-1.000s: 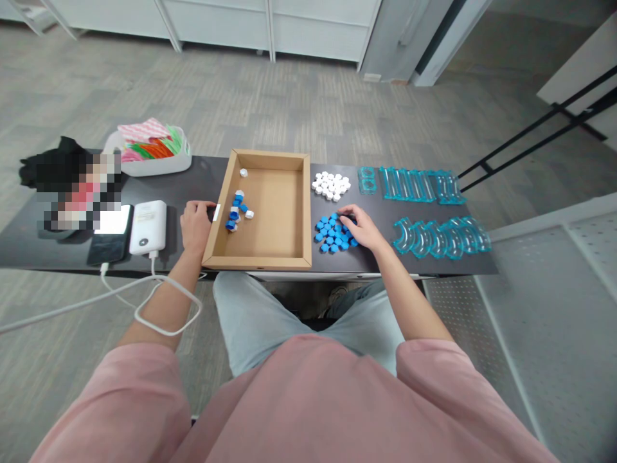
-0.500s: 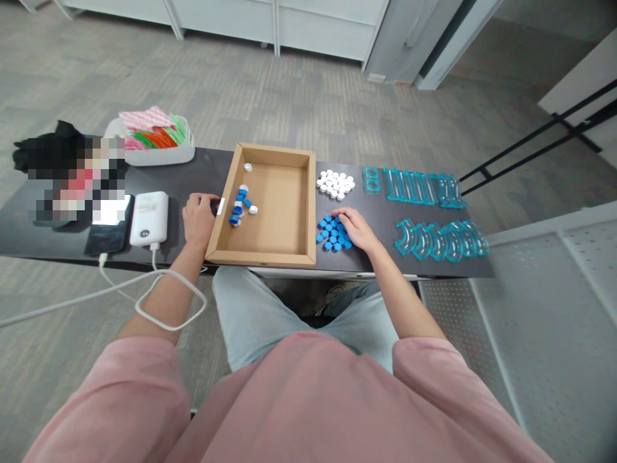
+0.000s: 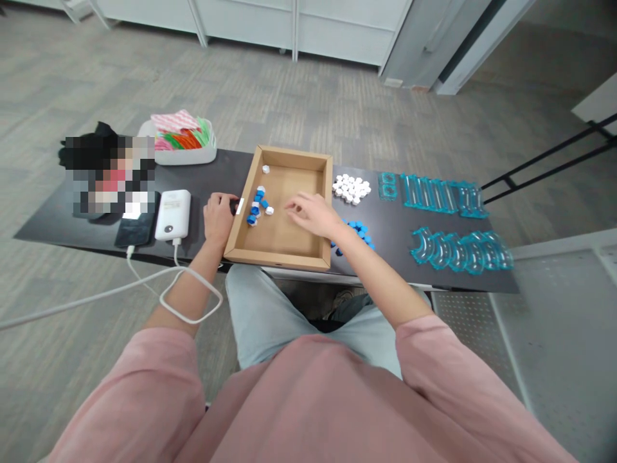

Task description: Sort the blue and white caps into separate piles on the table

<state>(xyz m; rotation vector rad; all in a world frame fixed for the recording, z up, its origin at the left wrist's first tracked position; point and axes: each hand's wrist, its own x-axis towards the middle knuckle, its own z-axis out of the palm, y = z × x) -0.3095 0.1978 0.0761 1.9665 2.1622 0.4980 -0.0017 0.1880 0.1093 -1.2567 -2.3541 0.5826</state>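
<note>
My right hand (image 3: 311, 213) reaches over the open cardboard box (image 3: 326, 193), its fingers curled together. Whatever they may hold is hidden. Inside the box, a cluster of small blue and white hexagonal pieces (image 3: 255, 209) lies toward the left wall, with single white pieces (image 3: 266, 169) apart from it. My left hand (image 3: 219, 215) rests on the table against the box's left side, fingers bent around a dark object (image 3: 234, 206) that I can only partly see. Blue hexagonal pieces (image 3: 359, 230) lie right of the box, partly covered by my right forearm.
White hexagonal pieces (image 3: 351, 188) are heaped behind the blue ones. Clear teal-edged straight parts (image 3: 429, 193) and curved parts (image 3: 460, 251) line the table's right end. Leftward are a power bank (image 3: 172, 215) with cables, a phone (image 3: 137, 222) and a tub (image 3: 186, 156).
My right hand has left the blue pile and moved left over the box. The left hand stays beside the box. The whole view has shifted slightly.
</note>
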